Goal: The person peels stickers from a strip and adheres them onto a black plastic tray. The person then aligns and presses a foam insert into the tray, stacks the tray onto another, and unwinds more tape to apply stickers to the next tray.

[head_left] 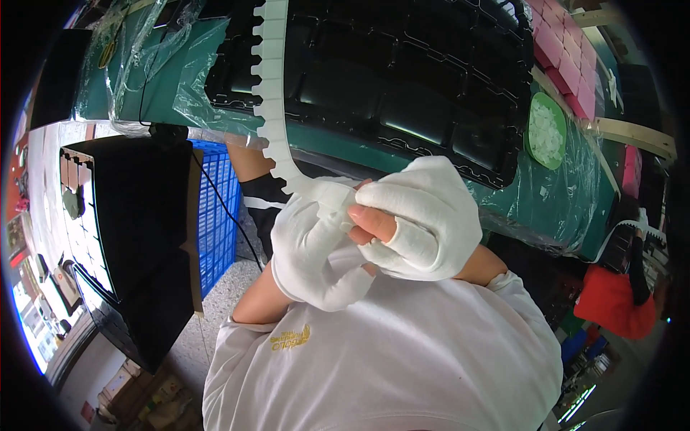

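Head view: both hands work close to the wearer's chest, off the near edge of the green table [159, 97]. White strip [272, 79], notched along its left side, drops from the far side across the left part of the black tray [330, 90], past the tray's near edge, then bends right into the hands. Whether it touches the tray, cannot tell.

Right hand [428, 219]: gloved, fingers curled inward, bare fingertips [374, 221] apparently pinching the near end of the strip. Left hand [313, 241]: gloved, palm partly turned up, fingers bent beneath the strip, thumb lower and apart from it. Cannot tell if the left fingers clamp it; the right hand hides the contact.

Step in hand, my reading: fine fingertip work at the strip's near end, seemingly midway. Next move seems to call for a steady left hand under the bend and small, careful pressure from the right tips, with the long free length left slack so its notches don't catch on the tray.

Nearby: green bowl [533, 115] of small whitish bits, just beside the tray's right edge; pink blocks [564, 47] beyond, near the table's far right corner
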Demonstrator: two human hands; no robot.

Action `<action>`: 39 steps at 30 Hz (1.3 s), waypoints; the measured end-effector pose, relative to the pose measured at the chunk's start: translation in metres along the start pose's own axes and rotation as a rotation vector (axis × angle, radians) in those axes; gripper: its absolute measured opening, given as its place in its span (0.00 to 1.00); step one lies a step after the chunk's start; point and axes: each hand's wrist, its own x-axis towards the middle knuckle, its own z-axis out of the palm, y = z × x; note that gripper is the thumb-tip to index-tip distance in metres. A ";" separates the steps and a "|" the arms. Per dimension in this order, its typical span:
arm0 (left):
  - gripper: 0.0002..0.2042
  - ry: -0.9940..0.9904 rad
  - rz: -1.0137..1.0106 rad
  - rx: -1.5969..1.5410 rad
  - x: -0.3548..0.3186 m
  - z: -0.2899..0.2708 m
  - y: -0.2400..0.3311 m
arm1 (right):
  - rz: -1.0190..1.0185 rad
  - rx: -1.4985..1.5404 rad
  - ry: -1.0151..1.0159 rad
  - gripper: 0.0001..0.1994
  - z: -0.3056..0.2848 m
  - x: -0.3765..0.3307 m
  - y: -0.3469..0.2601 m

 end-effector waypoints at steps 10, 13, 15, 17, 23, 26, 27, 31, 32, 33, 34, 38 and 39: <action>0.38 -0.289 0.156 0.054 0.040 0.016 0.001 | 0.068 -0.065 0.044 0.17 -0.047 -0.005 0.010; 0.39 -0.324 0.142 0.110 0.044 0.023 0.003 | 0.060 -0.133 0.084 0.18 -0.052 -0.009 0.015; 0.39 -0.326 0.147 0.128 0.044 0.024 0.005 | 0.079 -0.073 0.033 0.18 -0.055 -0.008 0.015; 0.34 -0.290 0.158 0.105 0.042 0.026 0.005 | 0.110 0.028 0.014 0.18 -0.055 -0.010 0.015; 0.14 -0.042 -0.036 -0.139 0.003 0.041 0.001 | 0.166 0.258 -0.102 0.17 -0.045 -0.030 0.012; 0.11 0.031 -0.138 -0.139 -0.015 0.046 0.004 | 0.208 0.239 -0.204 0.15 -0.054 -0.034 0.011; 0.11 0.017 -0.121 -0.089 -0.018 0.048 0.001 | 0.184 0.112 -0.236 0.18 -0.057 -0.027 0.009; 0.11 0.023 -0.041 0.057 -0.024 0.048 0.002 | 0.048 0.050 -0.439 0.31 -0.049 -0.002 0.007; 0.10 0.009 -0.001 0.130 -0.024 0.047 0.005 | 0.043 0.048 -0.446 0.31 -0.049 -0.003 0.004; 0.08 -0.053 -0.053 0.177 -0.029 0.040 0.008 | 0.099 0.072 -0.452 0.30 -0.049 -0.002 0.002; 0.08 -0.043 -0.048 0.183 -0.030 0.040 0.010 | 0.154 0.097 -0.456 0.29 -0.049 -0.002 0.000; 0.05 -0.073 -0.142 0.036 -0.034 0.038 0.013 | 0.309 0.153 -0.445 0.26 -0.046 -0.007 -0.001; 0.03 -0.091 -0.188 -0.070 -0.036 0.037 0.010 | 0.167 0.169 -0.364 0.25 -0.047 -0.015 0.004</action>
